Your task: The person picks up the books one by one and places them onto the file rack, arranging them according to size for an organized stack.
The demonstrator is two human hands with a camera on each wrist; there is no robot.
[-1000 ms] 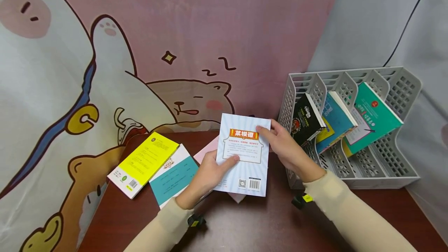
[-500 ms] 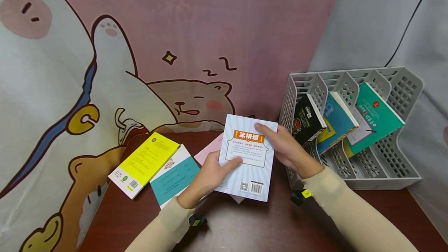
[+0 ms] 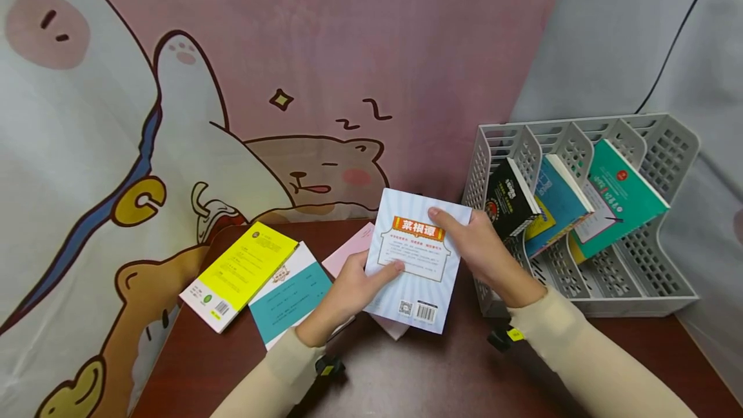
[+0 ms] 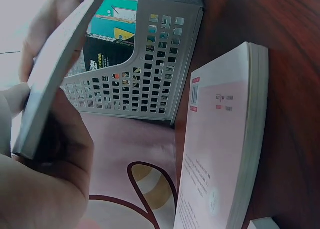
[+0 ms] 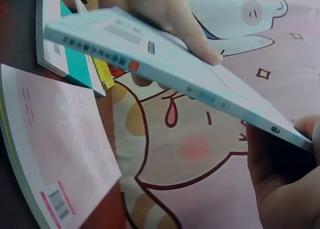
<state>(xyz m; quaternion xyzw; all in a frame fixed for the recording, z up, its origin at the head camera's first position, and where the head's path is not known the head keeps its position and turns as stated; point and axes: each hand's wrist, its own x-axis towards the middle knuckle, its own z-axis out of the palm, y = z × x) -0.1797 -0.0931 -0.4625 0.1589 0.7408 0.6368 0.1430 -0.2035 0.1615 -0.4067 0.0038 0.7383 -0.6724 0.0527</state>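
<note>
Both hands hold a light blue book above the table, its back cover with an orange title box and barcode facing up. My left hand grips its left edge, thumb lying on the cover and fingers underneath. At the upper right edge, my right hand pinches it, thumb on top. In the right wrist view the book's spine shows between the two hands. Below the held book lies a pink book, partly covered by it in the head view.
A yellow book and a teal-and-white book lie at the left of the dark red table. At the right stands a grey file rack holding a black book, a blue book and a green book.
The light blue book has shifted slightly right and turned a little clockwise in the head view. Both hands keep their hold on it.
</note>
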